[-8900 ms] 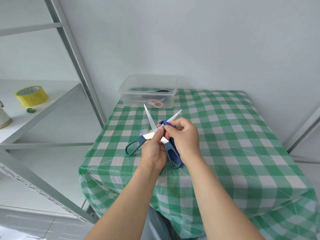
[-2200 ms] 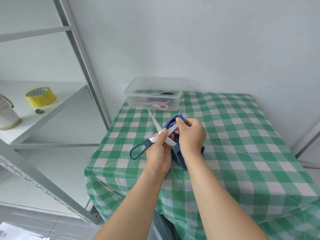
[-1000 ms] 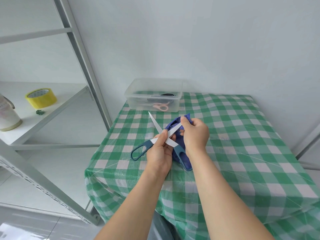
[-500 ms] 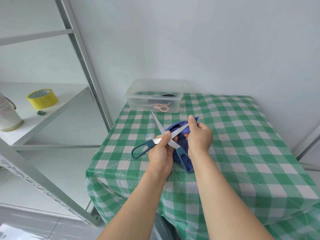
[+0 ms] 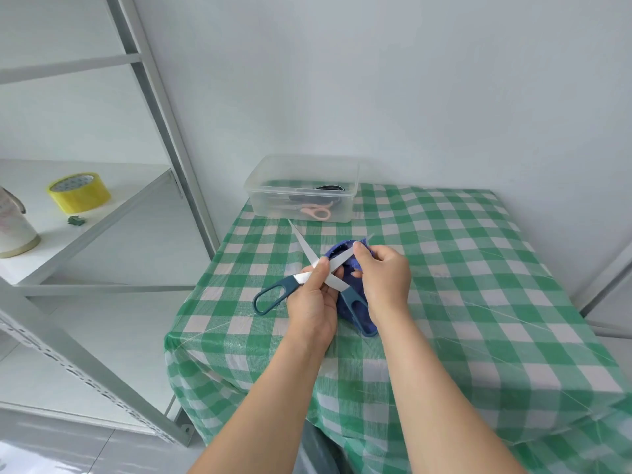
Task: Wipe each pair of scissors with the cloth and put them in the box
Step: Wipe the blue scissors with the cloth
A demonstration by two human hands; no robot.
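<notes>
Dark-teal-handled scissors (image 5: 273,295) are spread open above the table. My left hand (image 5: 313,302) pinches them at the pivot where the two blades cross. My right hand (image 5: 384,278) grips a blue cloth (image 5: 337,253) folded round the right blade, thumb on top. One handle loop sticks out to the left and the other lies under my right wrist. A clear plastic box (image 5: 302,191) stands at the back of the table with pink-handled scissors (image 5: 316,213) and a dark-handled pair inside.
The green-and-white checked table (image 5: 461,285) stands against a white wall. A grey metal shelf rack (image 5: 164,131) stands on the left, holding a yellow tape roll (image 5: 78,191) and a white jug (image 5: 13,227).
My right hand with the cloth slid out along the right blade toward its tip, then back toward the pivot. My left hand kept its hold on the scissors.
</notes>
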